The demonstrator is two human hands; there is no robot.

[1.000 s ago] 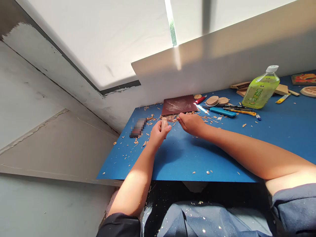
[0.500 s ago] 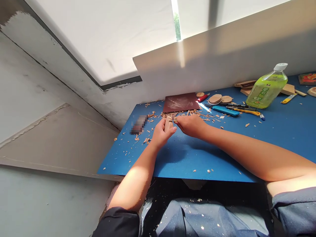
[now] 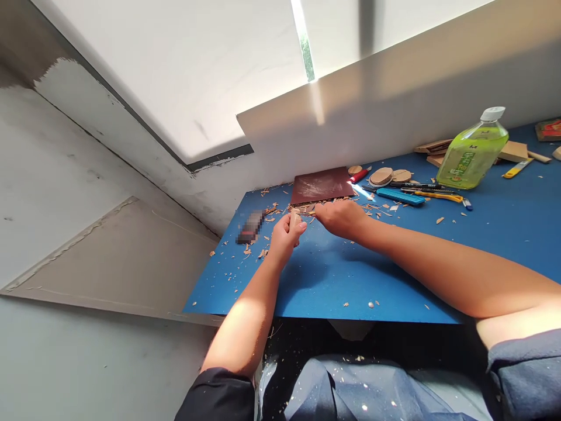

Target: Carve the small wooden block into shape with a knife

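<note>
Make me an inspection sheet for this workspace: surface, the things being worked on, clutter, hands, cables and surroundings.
Surface: blue tabletop, littered with wood shavings, thickest around the near edge of the dark red sheet.
Job's things: small pale wood piece; thin tool, mostly hidden by fingers, exact type unclear.
Clutter: bottle of green liquid, round wood discs, teal-handled tool, yellow cutter; a pixelated object at the left cannot be identified.
Hands: left hand grips the wood piece; right hand is closed on the thin tool.
Cables: nothing seen.
Surroundings: scuffed pale wall at the left; strong light falls on both arms.
</note>
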